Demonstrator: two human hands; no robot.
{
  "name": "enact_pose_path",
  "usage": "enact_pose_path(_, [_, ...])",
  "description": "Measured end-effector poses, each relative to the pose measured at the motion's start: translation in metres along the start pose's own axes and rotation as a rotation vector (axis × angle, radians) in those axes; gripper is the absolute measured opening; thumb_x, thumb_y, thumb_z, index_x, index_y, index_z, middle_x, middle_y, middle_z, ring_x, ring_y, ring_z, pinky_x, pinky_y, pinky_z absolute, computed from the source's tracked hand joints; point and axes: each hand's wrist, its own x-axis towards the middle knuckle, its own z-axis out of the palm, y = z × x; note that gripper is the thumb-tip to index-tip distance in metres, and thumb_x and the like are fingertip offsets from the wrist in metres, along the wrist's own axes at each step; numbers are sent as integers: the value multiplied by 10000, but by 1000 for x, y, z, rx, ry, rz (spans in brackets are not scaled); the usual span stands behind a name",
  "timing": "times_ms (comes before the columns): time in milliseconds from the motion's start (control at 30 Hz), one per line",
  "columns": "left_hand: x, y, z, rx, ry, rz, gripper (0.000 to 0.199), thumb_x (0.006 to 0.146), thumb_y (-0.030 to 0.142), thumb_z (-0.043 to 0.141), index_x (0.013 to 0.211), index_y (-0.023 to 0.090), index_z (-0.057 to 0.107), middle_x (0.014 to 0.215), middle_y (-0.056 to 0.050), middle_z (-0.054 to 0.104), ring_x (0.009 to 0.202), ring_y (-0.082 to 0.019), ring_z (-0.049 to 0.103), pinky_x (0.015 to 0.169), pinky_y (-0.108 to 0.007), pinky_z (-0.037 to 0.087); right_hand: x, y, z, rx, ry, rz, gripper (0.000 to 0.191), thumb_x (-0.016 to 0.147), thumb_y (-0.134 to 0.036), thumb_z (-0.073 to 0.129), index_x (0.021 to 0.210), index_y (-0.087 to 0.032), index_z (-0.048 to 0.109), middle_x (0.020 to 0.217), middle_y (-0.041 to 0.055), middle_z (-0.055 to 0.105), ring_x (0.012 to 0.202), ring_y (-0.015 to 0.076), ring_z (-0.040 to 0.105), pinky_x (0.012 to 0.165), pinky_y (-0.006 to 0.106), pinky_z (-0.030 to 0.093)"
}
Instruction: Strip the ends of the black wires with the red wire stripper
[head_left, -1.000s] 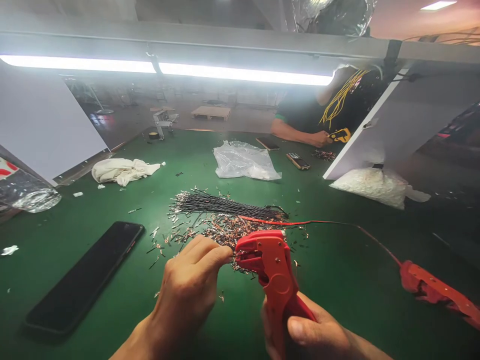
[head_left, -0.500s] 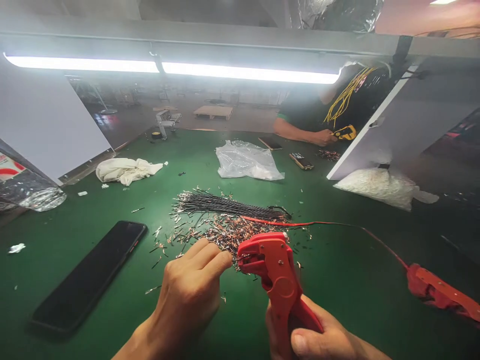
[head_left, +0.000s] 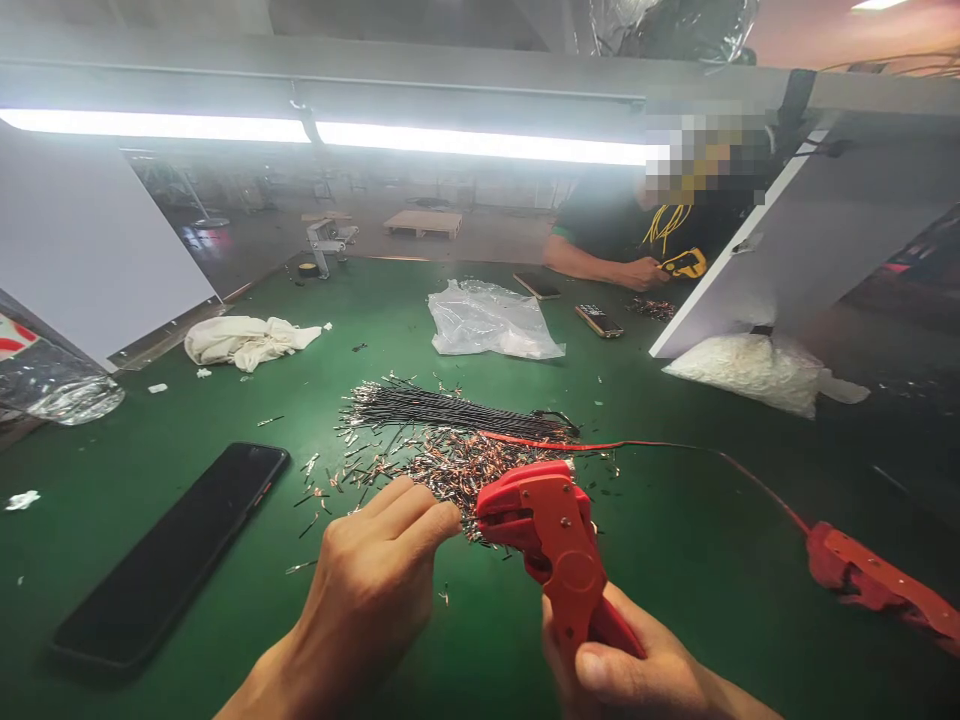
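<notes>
My right hand (head_left: 637, 660) is wrapped around the grip of a red wire stripper (head_left: 574, 565), its jaws facing left. At the mouth of those jaws, my left hand (head_left: 382, 560) is closed in a pinch. A short dark stretch of wire (head_left: 469, 519) shows between the left fingertips and the jaws; the rest of it is hidden by my hand. Just behind the jaws lies a heap of wire scraps (head_left: 469, 462), copper and black. A bundle of black wires (head_left: 457, 412) rests along the heap's far side.
A black phone (head_left: 172, 555) lies at left. A second red stripper (head_left: 877, 580) sits at right, a red cord (head_left: 675, 444) running to it. Farther back are a clear plastic bag (head_left: 491, 320), a white cloth (head_left: 251, 342), and a co-worker's hand (head_left: 645, 273) with a yellow tool (head_left: 684, 264).
The stripper has shifted slightly right of my left fingertips, and more of the dark wire shows between them. The whole view has drifted a little.
</notes>
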Motion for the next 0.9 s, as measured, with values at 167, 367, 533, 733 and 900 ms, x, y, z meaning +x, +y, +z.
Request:
enact_pose_path(167, [-2, -1, 0, -1, -14, -21, 259, 860, -19, 453, 792, 185, 599, 592, 38, 453, 526, -91, 404, 465, -182, 330, -3, 1, -1, -35, 10, 22, 418, 780, -542, 648, 712, -158, 497, 548, -59, 391, 462, 59, 351, 448, 192, 301])
enact_pose_path(367, [-5, -4, 2, -11, -24, -3, 195, 883, 32, 488, 882, 197, 592, 603, 47, 468, 489, -85, 409, 443, -184, 326, -3, 15, -2, -65, 165, -31, 523, 764, -630, 632, 599, -200, 384, 502, -80, 278, 445, 49, 224, 409, 207, 212])
enact_pose_path(533, [-5, -3, 4, -39, 0, 12, 104, 912, 103, 530, 981, 171, 565, 654, 33, 579, 519, -85, 509, 479, -189, 387, -1, 14, 0, -43, 140, -37, 524, 795, -644, 592, 598, -193, 411, 480, -73, 320, 424, 54, 280, 416, 212, 221])
enact_pose_path(733, [-3, 0, 0, -64, 27, -62, 145, 884, 53, 528, 905, 182, 591, 651, 26, 572, 534, -84, 516, 495, -185, 406, 2, -7, 2, -11, -84, -88, 425, 823, -530, 597, 775, -109, 577, 630, 4, 488, 563, 91, 432, 520, 206, 320])
enact_pose_path(900, [-3, -2, 0, -150, 33, -76, 187, 868, 16, 513, 919, 177, 591, 697, 8, 546, 587, -94, 500, 513, -197, 401, 0, -13, 6, -7, -79, -58, 425, 830, -527, 590, 808, -103, 582, 663, 7, 488, 600, 99, 434, 557, 216, 320])
